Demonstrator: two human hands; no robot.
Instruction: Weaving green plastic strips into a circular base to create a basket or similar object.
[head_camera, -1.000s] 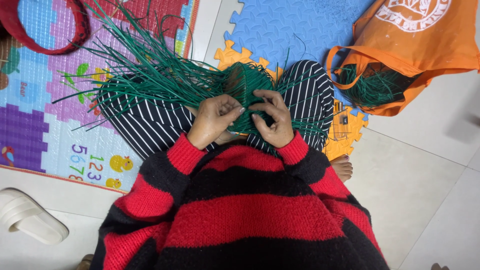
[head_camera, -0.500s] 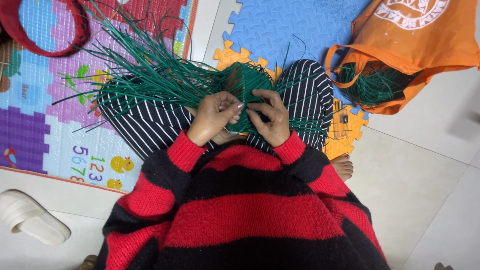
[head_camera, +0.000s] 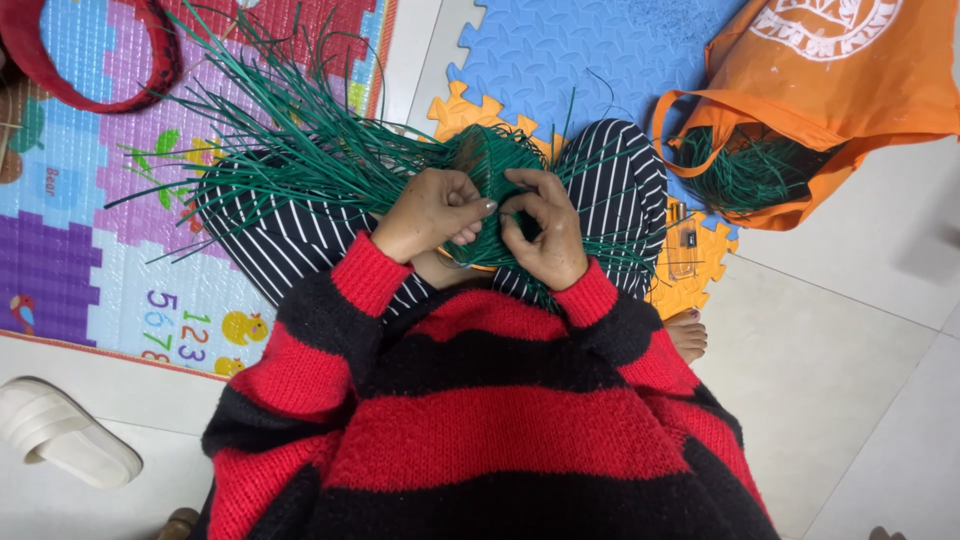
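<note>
- The left hand (head_camera: 432, 212) was curled over a woven bundle of green strips (head_camera: 480, 170) in the person's lap, fingers pinching the strands against it.
- The right hand (head_camera: 545, 232) gripped the same bundle from the other side, fingertips bent inward and nearly touching the left hand's.
- The bundle lay on the striped trousers (head_camera: 620, 190), and its loose ends fanned out toward the upper left over the colourful play mat (head_camera: 80, 260).
- Under the knees were 2 foam puzzle tiles, a blue one (head_camera: 560, 50) and an orange one (head_camera: 690, 265).
- An orange bag (head_camera: 850, 80) lay to the right on the floor, with more green strips (head_camera: 745, 170) spilling from its mouth.
- A white slipper (head_camera: 60, 430) sat on the tile floor at the lower left.
- A red strap (head_camera: 90, 70) curved across the mat's top left corner.
</note>
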